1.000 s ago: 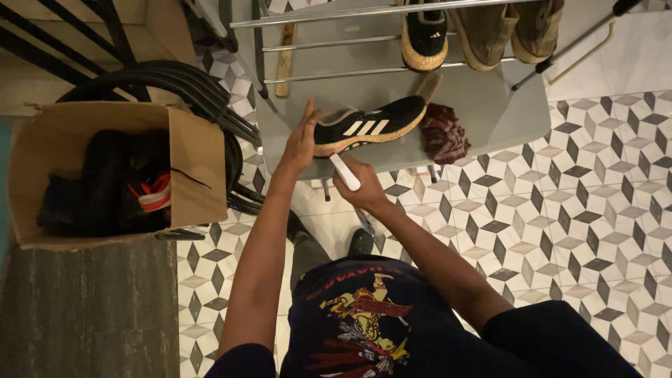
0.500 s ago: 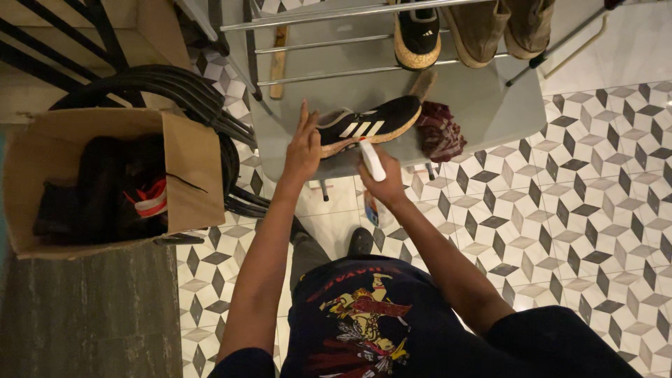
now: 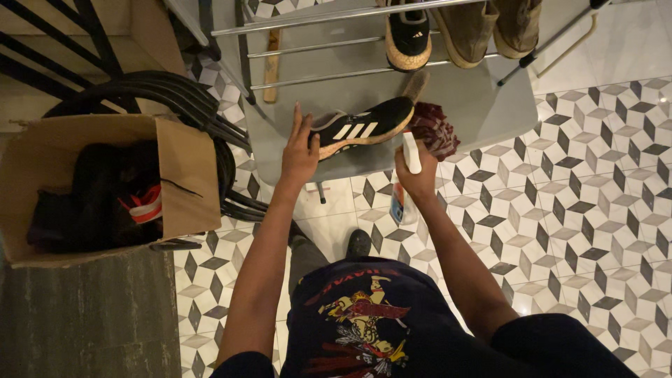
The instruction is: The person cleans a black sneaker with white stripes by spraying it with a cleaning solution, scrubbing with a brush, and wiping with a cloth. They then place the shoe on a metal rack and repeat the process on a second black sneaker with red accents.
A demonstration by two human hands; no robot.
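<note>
A black sneaker with white stripes and a tan sole [image 3: 364, 126] lies on its side on a grey metal shelf [image 3: 483, 112]. My left hand [image 3: 299, 150] rests against its heel end, fingers spread upward. My right hand [image 3: 416, 175] grips a spray bottle [image 3: 406, 185] with a white nozzle that points up toward the sneaker's toe. A dark red cloth [image 3: 432, 129] lies bunched just right of the shoe.
On the rack's upper bars sit another black sneaker [image 3: 408, 35] and a pair of tan boots [image 3: 490, 28]. An open cardboard box [image 3: 105, 182] with dark shoes stands at left beside stacked black chairs [image 3: 182, 105]. The floor is patterned tile [image 3: 595, 210].
My right hand with the spray bottle has moved rightward along the sneaker, from its middle to its toe end. The left hand stays at the heel.
</note>
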